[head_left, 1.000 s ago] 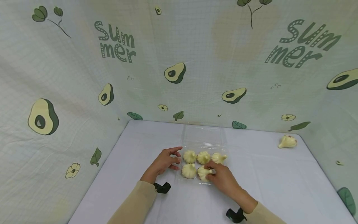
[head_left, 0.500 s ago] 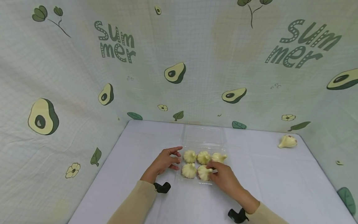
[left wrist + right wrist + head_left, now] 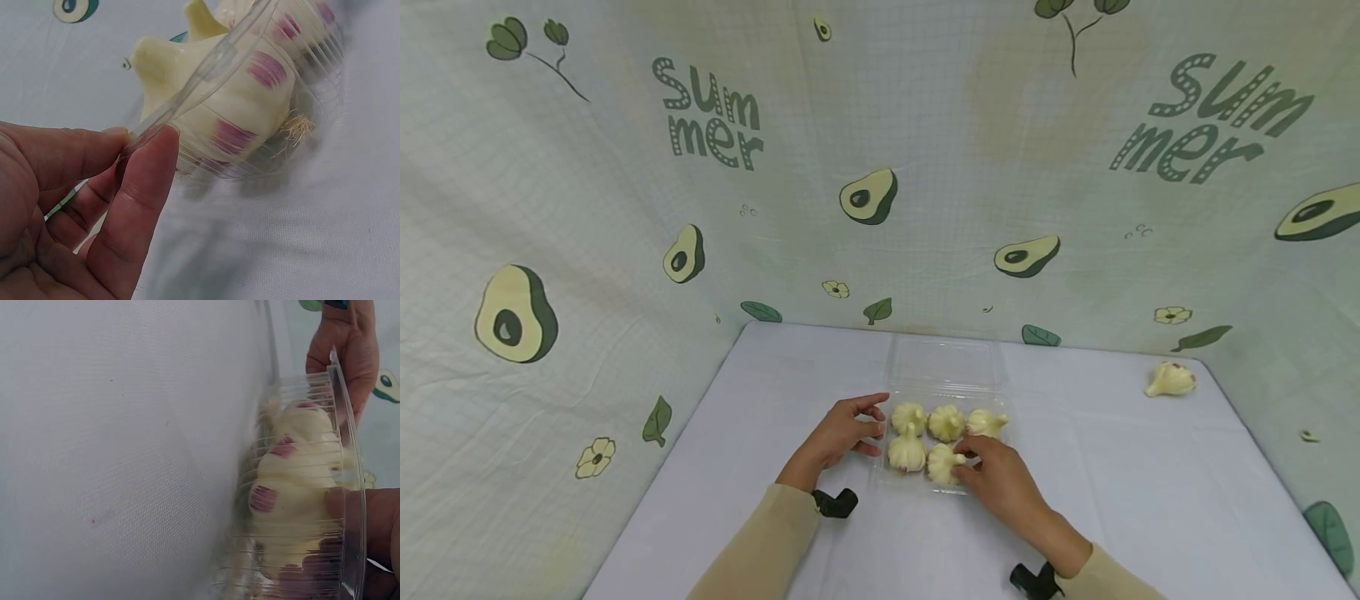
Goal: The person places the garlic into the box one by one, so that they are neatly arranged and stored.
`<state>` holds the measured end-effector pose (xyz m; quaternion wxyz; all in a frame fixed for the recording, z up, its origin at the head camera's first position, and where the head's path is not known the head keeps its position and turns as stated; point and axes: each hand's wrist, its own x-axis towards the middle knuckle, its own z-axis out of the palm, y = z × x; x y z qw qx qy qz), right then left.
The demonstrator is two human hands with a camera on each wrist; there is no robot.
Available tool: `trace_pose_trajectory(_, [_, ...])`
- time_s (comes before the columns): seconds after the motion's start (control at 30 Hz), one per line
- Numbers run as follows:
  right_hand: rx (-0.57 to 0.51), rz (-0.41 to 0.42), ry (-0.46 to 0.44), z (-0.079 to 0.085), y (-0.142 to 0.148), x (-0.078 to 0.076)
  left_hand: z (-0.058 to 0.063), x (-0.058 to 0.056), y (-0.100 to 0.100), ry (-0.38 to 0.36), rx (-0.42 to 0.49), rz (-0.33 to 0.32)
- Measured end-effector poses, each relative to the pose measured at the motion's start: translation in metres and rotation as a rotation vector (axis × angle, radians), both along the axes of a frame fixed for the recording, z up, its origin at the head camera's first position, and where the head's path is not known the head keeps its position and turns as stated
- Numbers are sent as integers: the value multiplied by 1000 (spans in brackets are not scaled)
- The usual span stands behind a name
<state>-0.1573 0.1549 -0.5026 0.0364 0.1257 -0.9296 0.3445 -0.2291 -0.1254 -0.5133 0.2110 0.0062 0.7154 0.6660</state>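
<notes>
A clear plastic clamshell box point(image 3: 951, 491) lies on the table with its lid point(image 3: 947, 360) folded back. Several pale garlic bulbs sit in it in two rows. My left hand point(image 3: 842, 432) pinches the box's left rim point(image 3: 203, 69) between thumb and finger. With its fingertips, my right hand point(image 3: 1003, 479) holds the front middle garlic bulb point(image 3: 942, 465), whose stem points right. Left of that bulb, another garlic bulb point(image 3: 907, 452) stands with its stem up. Purple patches and a root tuft point(image 3: 299, 129) show through the box wall. My right hand hides the front right corner.
One loose garlic bulb point(image 3: 1171, 379) lies at the table's back right corner. A white cloth point(image 3: 1120, 483) covers the table. Behind and at both sides hangs a curtain point(image 3: 940, 125) printed with avocados.
The front left garlic bulb has shifted slightly backward and its stem stands higher. My right hand and its bulb have moved a little left. My left hand has stayed in place.
</notes>
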Motion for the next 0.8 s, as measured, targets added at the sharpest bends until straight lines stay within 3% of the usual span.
trace_pose_trajectory(0.27, [12,-7,42,0,0,2,-1,0,0,0,-7,0])
trace_pose_trajectory(0.8, [-4,17,4,0,-1,0,-3,0,-1,8,-13,-3])
